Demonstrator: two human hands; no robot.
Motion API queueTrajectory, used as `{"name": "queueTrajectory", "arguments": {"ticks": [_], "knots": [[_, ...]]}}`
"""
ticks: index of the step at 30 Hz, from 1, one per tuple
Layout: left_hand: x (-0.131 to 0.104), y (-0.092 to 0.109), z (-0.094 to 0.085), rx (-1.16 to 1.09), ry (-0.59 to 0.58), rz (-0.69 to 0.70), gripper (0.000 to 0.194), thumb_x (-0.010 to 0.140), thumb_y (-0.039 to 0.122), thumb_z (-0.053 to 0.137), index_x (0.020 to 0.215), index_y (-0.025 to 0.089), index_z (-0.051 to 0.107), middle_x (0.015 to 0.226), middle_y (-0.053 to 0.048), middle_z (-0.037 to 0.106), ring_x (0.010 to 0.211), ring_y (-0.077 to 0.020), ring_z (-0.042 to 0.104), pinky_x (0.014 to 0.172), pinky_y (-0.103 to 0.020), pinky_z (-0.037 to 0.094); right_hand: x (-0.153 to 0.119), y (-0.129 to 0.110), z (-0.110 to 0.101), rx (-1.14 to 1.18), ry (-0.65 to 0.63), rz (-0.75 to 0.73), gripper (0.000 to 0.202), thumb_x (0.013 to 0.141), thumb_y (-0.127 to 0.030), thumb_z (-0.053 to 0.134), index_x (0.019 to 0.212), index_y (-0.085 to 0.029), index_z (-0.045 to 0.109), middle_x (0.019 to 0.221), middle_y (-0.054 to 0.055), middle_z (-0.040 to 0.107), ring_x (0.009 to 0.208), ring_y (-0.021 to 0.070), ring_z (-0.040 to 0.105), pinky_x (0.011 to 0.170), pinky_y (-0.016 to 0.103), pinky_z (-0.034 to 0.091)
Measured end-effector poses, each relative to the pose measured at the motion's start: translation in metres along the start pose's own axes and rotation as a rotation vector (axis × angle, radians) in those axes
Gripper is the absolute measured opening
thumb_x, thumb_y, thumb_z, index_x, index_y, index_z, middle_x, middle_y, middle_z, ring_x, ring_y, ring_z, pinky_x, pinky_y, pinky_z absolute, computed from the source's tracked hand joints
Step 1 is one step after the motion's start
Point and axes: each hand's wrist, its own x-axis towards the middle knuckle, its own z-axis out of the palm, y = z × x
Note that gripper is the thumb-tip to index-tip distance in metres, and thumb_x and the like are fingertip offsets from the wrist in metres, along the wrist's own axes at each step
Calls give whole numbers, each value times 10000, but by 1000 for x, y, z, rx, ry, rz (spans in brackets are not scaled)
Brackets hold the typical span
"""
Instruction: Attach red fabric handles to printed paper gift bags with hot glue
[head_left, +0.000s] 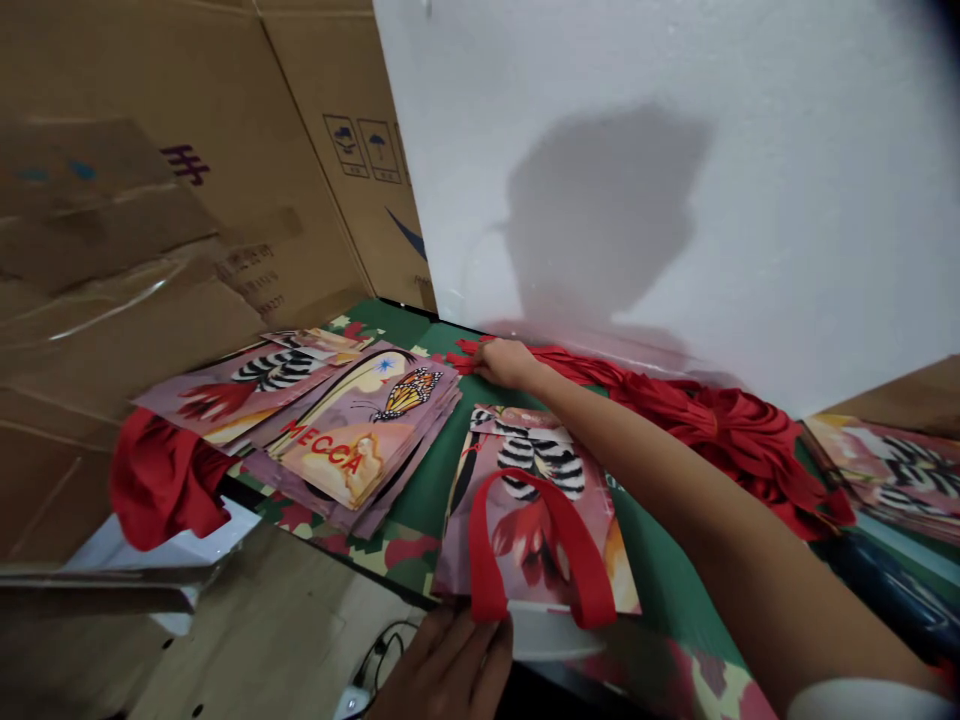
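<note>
My left hand (450, 660) is at the front edge of the table, its fingers closed at the near edge of a paper bag (536, 530), by one end of the bag's red ribbon handle (592, 560). The bag lies flat, printed with a black-and-white striped butterfly and a red flower; its handle loops over the print. My right hand (506, 365) is stretched past the bag to the back of the table. Its fingers are pinched on the end of a red ribbon strap (466, 355) at the left end of a long heap of red straps (705, 420).
Left of the bag lie stacked printed bags (352, 430) marked MECCA, with a bunch of red ribbon (169, 480) hanging over the edge. More bags (900, 470) are stacked at right. Cardboard boxes (225, 150) and a white wall panel (787, 200) bound the green table (412, 500).
</note>
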Motion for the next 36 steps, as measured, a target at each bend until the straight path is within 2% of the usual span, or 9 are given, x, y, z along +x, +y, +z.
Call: {"name": "queueTrajectory", "arguments": {"ticks": [4, 8, 14, 17, 20, 24, 26, 30, 36], "knots": [[6, 0, -6, 15, 5, 11, 356, 1029, 212, 558, 1314, 269, 764, 1169, -44, 835, 1081, -209, 731, 1073, -311, 497, -6, 9, -6, 156, 64, 85, 60, 890, -229, 892, 926, -184, 872, 960, 86, 840, 922, 254, 757, 818, 292, 519], [19, -1, -20, -2, -32, 22, 371, 987, 65, 538, 1241, 209, 766, 1230, -39, 838, 1131, -185, 737, 1099, -304, 462, -24, 12, -17, 376, 185, 152, 230, 839, -348, 930, 782, -158, 813, 703, 7, 743, 716, 186, 673, 716, 276, 508], [46, -3, -33, -58, -105, -23, 486, 851, -94, 494, 1136, 186, 773, 1140, -69, 840, 1013, -217, 765, 976, -350, 528, -66, -9, -89, 590, 628, 157, 301, 1116, -456, 595, 1125, -171, 692, 976, 61, 775, 873, 161, 709, 817, 275, 579], [63, 2, -48, -251, -27, -29, 500, 849, -102, 449, 1127, 175, 759, 1061, -75, 826, 944, -228, 752, 886, -359, 543, -141, -31, -148, 644, 936, 55, 273, 1179, -416, 462, 1208, -212, 641, 926, 0, 731, 749, 105, 668, 708, 228, 544], [80, 16, -73, -554, 95, -60, 406, 997, -7, 448, 1173, 205, 747, 1048, -55, 809, 953, -207, 727, 889, -333, 545, -268, -80, -169, 519, 1138, -84, 212, 1136, -404, 601, 1093, -226, 708, 735, -50, 653, 604, 87, 582, 605, 243, 449], [99, 43, -98, -993, 176, -343, 158, 1065, 257, 603, 1014, 224, 750, 878, -11, 755, 811, -174, 699, 755, -262, 539, -416, -168, -112, 329, 1244, 223, 161, 1094, -422, 700, 1007, -306, 767, 802, 6, 752, 593, 159, 632, 505, 294, 479], [105, 58, -100, -1224, 145, -499, 179, 1021, 380, 695, 995, 209, 739, 823, -6, 736, 730, -161, 679, 675, -238, 522, -447, -198, -68, 333, 1060, 340, 130, 1111, -361, 652, 1119, -325, 777, 1025, 39, 835, 851, 232, 793, 725, 356, 653], [108, 83, -89, -1546, 127, -640, 342, 904, 488, 846, 1001, 186, 718, 848, -14, 739, 776, -153, 690, 729, -220, 548, -448, -218, -9, 376, 969, 412, 162, 1116, -287, 598, 1175, -281, 748, 1352, 77, 806, 1260, 294, 774, 1047, 416, 653], [93, 106, -81, -1685, 135, -721, 390, 828, 366, 930, 1038, 192, 652, 963, -13, 758, 877, -120, 725, 827, -184, 576, -447, -222, 7, 414, 865, 451, 172, 1121, -279, 571, 1150, -264, 740, 1375, 90, 796, 1232, 264, 790, 982, 312, 655]]}}
